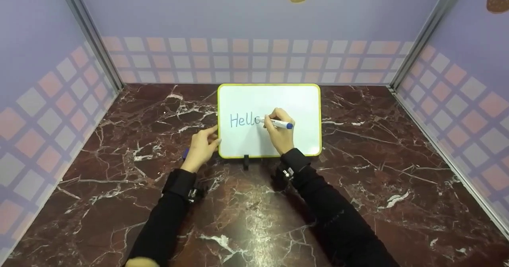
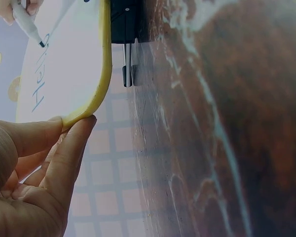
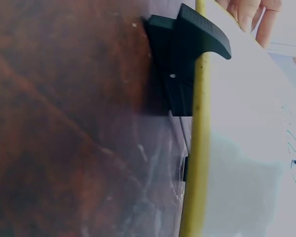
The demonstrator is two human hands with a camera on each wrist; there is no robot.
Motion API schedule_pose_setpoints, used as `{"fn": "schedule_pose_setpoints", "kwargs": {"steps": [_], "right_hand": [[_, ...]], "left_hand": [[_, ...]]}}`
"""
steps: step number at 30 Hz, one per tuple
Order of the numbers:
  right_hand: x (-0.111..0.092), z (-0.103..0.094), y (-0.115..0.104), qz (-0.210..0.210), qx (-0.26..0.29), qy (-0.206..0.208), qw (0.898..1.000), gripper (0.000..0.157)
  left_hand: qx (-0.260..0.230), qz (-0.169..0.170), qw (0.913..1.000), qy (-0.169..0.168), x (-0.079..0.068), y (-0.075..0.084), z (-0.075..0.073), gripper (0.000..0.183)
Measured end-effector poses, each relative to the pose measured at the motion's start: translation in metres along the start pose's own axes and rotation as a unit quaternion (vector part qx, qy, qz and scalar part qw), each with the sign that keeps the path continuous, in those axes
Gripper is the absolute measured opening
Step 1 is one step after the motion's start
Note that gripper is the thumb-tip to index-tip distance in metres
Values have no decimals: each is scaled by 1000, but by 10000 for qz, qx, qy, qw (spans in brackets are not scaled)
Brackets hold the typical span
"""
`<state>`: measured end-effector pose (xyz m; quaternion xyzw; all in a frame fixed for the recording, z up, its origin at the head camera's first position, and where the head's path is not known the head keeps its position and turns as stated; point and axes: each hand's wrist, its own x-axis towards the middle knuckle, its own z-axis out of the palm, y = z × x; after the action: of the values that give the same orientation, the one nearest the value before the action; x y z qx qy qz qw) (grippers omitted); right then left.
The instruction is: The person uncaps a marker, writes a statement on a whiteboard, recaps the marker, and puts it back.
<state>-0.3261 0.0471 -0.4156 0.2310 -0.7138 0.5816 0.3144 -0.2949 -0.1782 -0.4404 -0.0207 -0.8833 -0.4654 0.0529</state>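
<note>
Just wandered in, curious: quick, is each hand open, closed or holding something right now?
Left hand: closed, pinching the yellow-framed whiteboard at its edge.
Right hand: closed, holding a blue-and-white whiteboard marker.

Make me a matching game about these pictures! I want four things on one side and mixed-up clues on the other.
Things:
1. Marker
2. Whiteboard
3. Left hand
4. Stand

Clues:
A. Pinching the board near a corner
B. White with a yellow rim
C. Black and hooked over the board's bottom edge
D. Held in the right hand

Right pairs: 1-D, 2-B, 3-A, 4-C
</note>
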Motion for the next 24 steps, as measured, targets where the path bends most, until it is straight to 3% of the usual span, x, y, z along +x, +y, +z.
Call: {"fn": "schedule_pose_setpoints", "kwargs": {"steps": [9, 16, 24], "right_hand": [[3, -17, 6, 422, 239, 424, 9979, 26], [5, -29, 10, 461, 169, 216, 9986, 27], [7, -30, 15, 632, 41, 284, 9976, 29]], "left_hand": [[5, 6, 10000, 42, 1, 0, 1, 51], [-65, -58, 10000, 23, 0, -1, 1, 51], [-74, -28, 10000, 60, 0, 1, 1, 51]]}}
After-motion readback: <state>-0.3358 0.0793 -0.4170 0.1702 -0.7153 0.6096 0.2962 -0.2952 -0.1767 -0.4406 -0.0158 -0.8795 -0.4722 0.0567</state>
